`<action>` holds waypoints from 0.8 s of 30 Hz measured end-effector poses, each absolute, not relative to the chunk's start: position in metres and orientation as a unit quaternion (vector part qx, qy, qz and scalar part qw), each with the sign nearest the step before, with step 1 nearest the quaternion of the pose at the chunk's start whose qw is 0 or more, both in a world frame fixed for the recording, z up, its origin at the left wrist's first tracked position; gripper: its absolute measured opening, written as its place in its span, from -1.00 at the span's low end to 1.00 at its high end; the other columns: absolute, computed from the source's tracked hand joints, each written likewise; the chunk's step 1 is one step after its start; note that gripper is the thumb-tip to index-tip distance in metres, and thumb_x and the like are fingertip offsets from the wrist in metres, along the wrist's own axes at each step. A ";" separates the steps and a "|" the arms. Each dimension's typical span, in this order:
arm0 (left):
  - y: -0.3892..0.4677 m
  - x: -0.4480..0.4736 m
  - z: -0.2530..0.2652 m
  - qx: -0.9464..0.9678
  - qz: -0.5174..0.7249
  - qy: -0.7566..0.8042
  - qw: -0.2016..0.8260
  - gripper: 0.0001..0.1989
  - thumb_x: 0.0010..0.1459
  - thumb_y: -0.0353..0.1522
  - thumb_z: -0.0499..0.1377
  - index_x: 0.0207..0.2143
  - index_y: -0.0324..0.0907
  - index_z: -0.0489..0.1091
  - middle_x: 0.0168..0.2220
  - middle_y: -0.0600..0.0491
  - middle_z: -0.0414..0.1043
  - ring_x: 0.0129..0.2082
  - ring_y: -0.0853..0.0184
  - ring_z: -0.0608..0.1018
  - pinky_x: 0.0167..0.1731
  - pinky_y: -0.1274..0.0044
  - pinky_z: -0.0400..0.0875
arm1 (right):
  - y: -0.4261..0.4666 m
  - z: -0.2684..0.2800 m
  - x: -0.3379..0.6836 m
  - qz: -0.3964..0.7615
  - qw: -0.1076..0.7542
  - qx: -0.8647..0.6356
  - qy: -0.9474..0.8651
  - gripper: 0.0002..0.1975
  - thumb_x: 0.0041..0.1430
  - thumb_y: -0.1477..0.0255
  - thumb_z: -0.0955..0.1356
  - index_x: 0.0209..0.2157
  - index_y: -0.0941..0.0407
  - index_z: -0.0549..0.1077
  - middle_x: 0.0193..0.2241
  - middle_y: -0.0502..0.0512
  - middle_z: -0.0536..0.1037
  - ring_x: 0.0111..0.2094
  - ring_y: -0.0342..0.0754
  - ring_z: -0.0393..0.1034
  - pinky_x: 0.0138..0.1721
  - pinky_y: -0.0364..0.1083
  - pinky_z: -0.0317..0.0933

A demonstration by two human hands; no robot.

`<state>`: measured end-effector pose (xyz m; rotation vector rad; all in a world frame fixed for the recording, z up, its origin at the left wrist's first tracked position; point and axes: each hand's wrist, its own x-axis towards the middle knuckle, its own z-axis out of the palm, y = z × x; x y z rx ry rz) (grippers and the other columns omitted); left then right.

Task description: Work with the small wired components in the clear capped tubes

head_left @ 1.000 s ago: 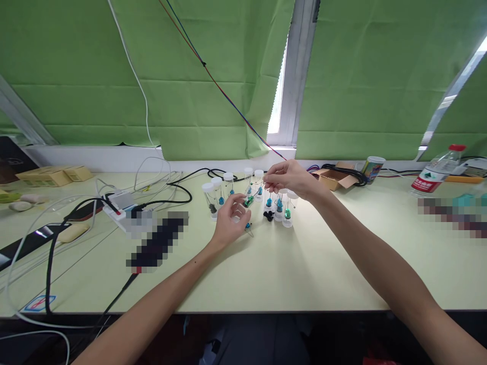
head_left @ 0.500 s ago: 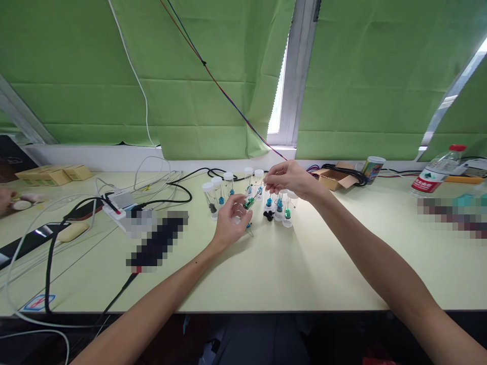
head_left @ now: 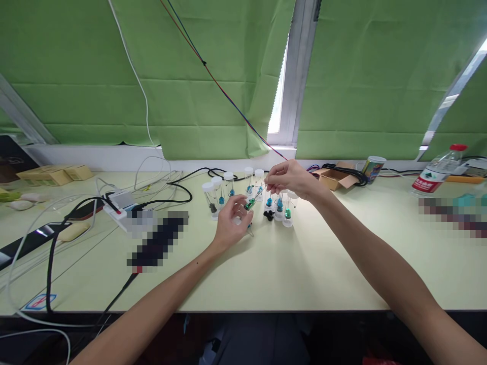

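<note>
My left hand (head_left: 233, 222) is closed round a small clear tube (head_left: 254, 199), tilted up toward the right, with a green part (head_left: 249, 204) in its lower end. At the tube's upper end my right hand (head_left: 283, 178) is closed in a pinch. Whatever lies between its fingertips is too small to make out; a thin wire seems to run there from the tube. Several capped clear tubes (head_left: 209, 198) stand upright around both hands, holding blue, green or dark parts on wires. Below my right hand lies a small black piece (head_left: 269, 215). A small blue part (head_left: 249, 226) is partly hidden by my left hand.
To the left are a white power strip (head_left: 124, 215), tangled cables (head_left: 178, 199) and yellow boxes (head_left: 51, 176). An open cardboard box (head_left: 337, 177), a printed can (head_left: 373, 169) and a red-capped bottle (head_left: 437, 172) stand at right. Green blinds (head_left: 213, 111) hang behind the table.
My two hands stay nearly in place, the tube still held between them. Another person's hand at the far left edge has gone out of view, and a yellow-green thing shows there.
</note>
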<state>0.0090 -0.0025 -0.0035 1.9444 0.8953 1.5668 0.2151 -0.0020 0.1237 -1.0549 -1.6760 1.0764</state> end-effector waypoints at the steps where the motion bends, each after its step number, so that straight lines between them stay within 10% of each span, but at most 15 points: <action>1: -0.003 0.009 -0.003 0.711 0.573 0.328 0.242 -0.64 0.10 -0.32 0.27 -0.05 -0.10 0.31 -0.20 0.03 0.40 -0.44 0.46 0.48 -0.38 0.55 0.46 | -0.002 0.124 0.215 0.429 0.429 -0.425 -0.672 -0.90 -0.09 0.52 0.49 -0.58 0.22 0.52 -0.63 0.07 0.54 -0.57 -0.19 0.42 -0.57 -0.26 0.34; 24: 0.003 0.005 -0.001 0.710 0.573 0.336 0.233 -0.68 0.11 -0.31 0.25 -0.07 -0.09 0.32 -0.25 0.05 0.35 -0.30 0.40 0.45 -0.35 0.57 0.42 | -0.002 0.120 0.213 0.469 0.413 -0.391 -0.676 -0.78 0.05 0.36 0.51 -0.51 0.20 0.51 -0.52 0.11 0.55 -0.53 -0.19 0.39 -0.48 -0.18 0.33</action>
